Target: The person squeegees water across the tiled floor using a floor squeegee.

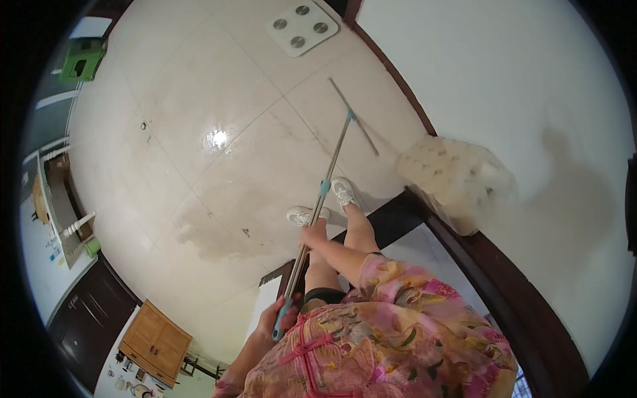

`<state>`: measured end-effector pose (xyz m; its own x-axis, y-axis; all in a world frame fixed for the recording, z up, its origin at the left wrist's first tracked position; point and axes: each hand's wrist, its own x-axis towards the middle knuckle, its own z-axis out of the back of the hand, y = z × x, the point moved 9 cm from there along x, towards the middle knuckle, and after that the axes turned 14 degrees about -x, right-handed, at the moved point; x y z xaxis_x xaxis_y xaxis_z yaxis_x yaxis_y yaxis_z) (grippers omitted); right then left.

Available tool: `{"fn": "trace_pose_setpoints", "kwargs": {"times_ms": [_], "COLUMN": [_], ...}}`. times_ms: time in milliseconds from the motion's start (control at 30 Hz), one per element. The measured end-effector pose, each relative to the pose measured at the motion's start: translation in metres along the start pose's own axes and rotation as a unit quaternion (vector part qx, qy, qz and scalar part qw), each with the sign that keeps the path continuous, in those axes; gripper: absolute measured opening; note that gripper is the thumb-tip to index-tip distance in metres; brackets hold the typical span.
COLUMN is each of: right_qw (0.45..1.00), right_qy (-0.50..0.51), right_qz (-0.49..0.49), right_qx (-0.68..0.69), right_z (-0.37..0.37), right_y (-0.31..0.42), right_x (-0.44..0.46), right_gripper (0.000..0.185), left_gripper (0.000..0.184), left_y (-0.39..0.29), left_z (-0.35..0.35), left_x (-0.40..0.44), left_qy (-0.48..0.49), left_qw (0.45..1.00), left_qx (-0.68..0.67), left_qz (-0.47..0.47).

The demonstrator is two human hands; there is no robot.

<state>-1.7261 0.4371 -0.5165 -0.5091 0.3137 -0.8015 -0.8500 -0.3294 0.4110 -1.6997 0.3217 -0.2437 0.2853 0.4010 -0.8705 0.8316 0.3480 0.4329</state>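
Observation:
A long metal pole point(336, 154) with light blue fittings runs up from my body to a thin, wide blade point(364, 134) on the tiled floor. My left hand point(281, 317) is wrapped round the blue grip at the pole's lower end. Farther up, my right hand point(312, 236) is closed round the shaft. Beyond it are two white shoes point(344, 192), one on each side of the pole. A wet, brownish patch point(222, 229) spreads over the tiles left of the shoes, with small dark bits on it.
A white scale point(302, 28) lies at the top. Wrapped paper rolls point(458, 174) stand against the right wall, beside a dark door frame point(504, 282). At left are a green stool point(83, 60), a wooden cabinet point(156, 343) and a dark door point(94, 324).

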Motion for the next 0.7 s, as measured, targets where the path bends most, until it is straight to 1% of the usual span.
{"fn": "trace_pose_setpoints", "kwargs": {"times_ms": [33, 67, 100, 133, 167, 200, 233, 267, 300, 333, 367, 433, 467, 500, 533, 567, 600, 633, 667, 700], "right_qw": [0.996, 0.976, 0.999, 0.976, 0.896, 0.902, 0.909, 0.972, 0.980, 0.987, 0.955, 0.970, 0.972, 0.965, 0.955, 0.959, 0.963, 0.966, 0.968, 0.971], "right_qy": [-0.018, -0.057, -0.012, 0.035, 0.031, 0.015, -0.001, -0.114, -0.097, -0.081, 0.062, -0.050, -0.106, -0.097, -0.089, -0.097, -0.105, -0.113, -0.084, -0.054], "right_qz": [0.054, 0.123, 0.031, -0.086, -0.215, -0.199, -0.178, -0.083, -0.074, -0.064, -0.140, -0.087, -0.061, -0.106, -0.150, -0.130, -0.111, -0.092, -0.087, -0.083], "right_qx": [-0.072, -0.172, -0.002, 0.199, 0.387, 0.383, 0.377, 0.188, 0.155, 0.123, 0.254, 0.220, 0.199, 0.219, 0.239, 0.231, 0.223, 0.215, 0.218, 0.220], "right_z": [0.016, 0.067, 0.074, 0.106, 0.140, 0.122, 0.103, 0.119, 0.115, 0.110, 0.091, 0.103, 0.112, 0.116, 0.146, 0.169, 0.190, 0.212, 0.212, 0.213], "right_y": [0.007, 0.023, -0.007, -0.013, -0.018, -0.033, -0.043, -0.029, -0.018, -0.007, -0.003, -0.003, -0.005, -0.023, -0.038, -0.056, -0.075, -0.092, -0.098, -0.103], "right_x": [0.003, 0.007, 0.032, 0.018, -0.002, 0.008, 0.018, 0.002, -0.017, -0.036, -0.051, -0.033, -0.026, -0.009, 0.009, 0.036, 0.064, 0.090, 0.091, 0.090], "right_gripper": [0.023, 0.023, 0.022, 0.023, 0.025, 0.027, 0.029, 0.031, 0.033, 0.036, 0.039, 0.036, 0.036, 0.039, 0.042, 0.035, 0.029, 0.025, 0.023, 0.022], "left_gripper": [0.036, 0.036, 0.035, 0.035, 0.034, 0.034, 0.034, 0.034, 0.035, 0.036, 0.037, 0.038, 0.038, 0.038, 0.039, 0.039, 0.036, 0.034, 0.033, 0.033], "left_y": [0.001, 0.001, 0.004, 0.009, 0.016, 0.022, 0.022, 0.022, 0.022, 0.017, 0.019, 0.025, 0.032, 0.034, 0.038, 0.040, 0.046, 0.058, 0.067, 0.064], "left_z": [-0.014, -0.036, -0.055, -0.066, -0.074, -0.079, -0.077, -0.065, -0.051, -0.014, -0.018, -0.033, -0.050, -0.070, -0.093, -0.119, -0.144, -0.170, -0.183, -0.172], "left_x": [0.012, 0.030, 0.046, 0.057, 0.066, 0.070, 0.067, 0.054, 0.039, 0.029, 0.022, 0.008, 0.016, 0.030, 0.050, 0.075, 0.098, 0.118, 0.129, 0.135], "left_qy": [0.012, 0.026, 0.041, 0.036, 0.029, 0.024, 0.033, 0.040, 0.045, -0.039, -0.026, 0.000, 0.040, 0.064, 0.088, 0.144, 0.135, 0.121, 0.102, 0.098], "left_qw": [1.000, 0.999, 0.998, 0.998, 0.998, 0.998, 0.998, 0.996, 0.993, 0.993, 0.992, 0.989, 0.997, 0.997, 0.995, 0.986, 0.985, 0.985, 0.984, 0.986], "left_qx": [-0.001, 0.002, 0.004, 0.003, 0.002, -0.001, 0.037, 0.075, 0.111, 0.104, 0.116, 0.138, 0.060, 0.045, 0.030, 0.059, 0.017, 0.011, 0.004, 0.015], "left_qz": [0.012, 0.026, 0.040, 0.045, 0.050, 0.054, 0.033, 0.010, -0.015, -0.026, -0.036, -0.052, 0.001, 0.022, 0.044, 0.064, 0.103, 0.123, 0.143, 0.131]}}
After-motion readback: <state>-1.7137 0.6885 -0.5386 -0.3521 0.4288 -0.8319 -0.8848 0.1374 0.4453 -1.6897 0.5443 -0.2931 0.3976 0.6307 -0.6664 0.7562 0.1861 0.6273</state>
